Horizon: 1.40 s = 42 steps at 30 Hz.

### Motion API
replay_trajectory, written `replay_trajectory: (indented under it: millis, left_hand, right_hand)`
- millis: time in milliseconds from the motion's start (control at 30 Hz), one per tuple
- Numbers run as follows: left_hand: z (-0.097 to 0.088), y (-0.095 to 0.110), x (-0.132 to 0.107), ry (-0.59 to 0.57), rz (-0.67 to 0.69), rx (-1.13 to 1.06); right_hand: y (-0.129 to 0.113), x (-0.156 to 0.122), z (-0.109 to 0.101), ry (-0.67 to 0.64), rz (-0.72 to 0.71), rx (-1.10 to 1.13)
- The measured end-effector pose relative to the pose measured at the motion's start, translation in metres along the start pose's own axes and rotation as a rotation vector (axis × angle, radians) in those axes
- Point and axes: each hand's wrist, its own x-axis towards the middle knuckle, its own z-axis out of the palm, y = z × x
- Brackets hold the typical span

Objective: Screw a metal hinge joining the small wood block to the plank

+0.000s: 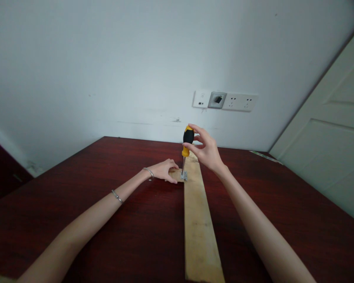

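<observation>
A long pale wooden plank [199, 220] lies on the dark red table [112, 220], running away from me. My right hand [204, 148] is closed around the black and yellow handle of a screwdriver [187, 142], held upright. Its tip rests on a small metal hinge [184, 176] at the plank's left edge. My left hand [164, 170] lies curled on a small wooden block [176, 175] beside the hinge, pressing it against the plank. Two thin bracelets sit on my left arm.
A white wall rises behind the table, with a row of sockets [225, 100] above its far edge. A white door [330, 137] stands at the right. A thin strip [264, 156] lies at the table's far right corner.
</observation>
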Motion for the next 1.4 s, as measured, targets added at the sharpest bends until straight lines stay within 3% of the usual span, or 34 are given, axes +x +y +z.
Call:
replay_trajectory:
  millis: [1400]
  left_hand:
    - [-0.0006,0.0008,0.0004,0.01,0.022,0.031]
  right_hand:
    - [-0.0049,-0.0014,0.0017,-0.021,-0.04,-0.057]
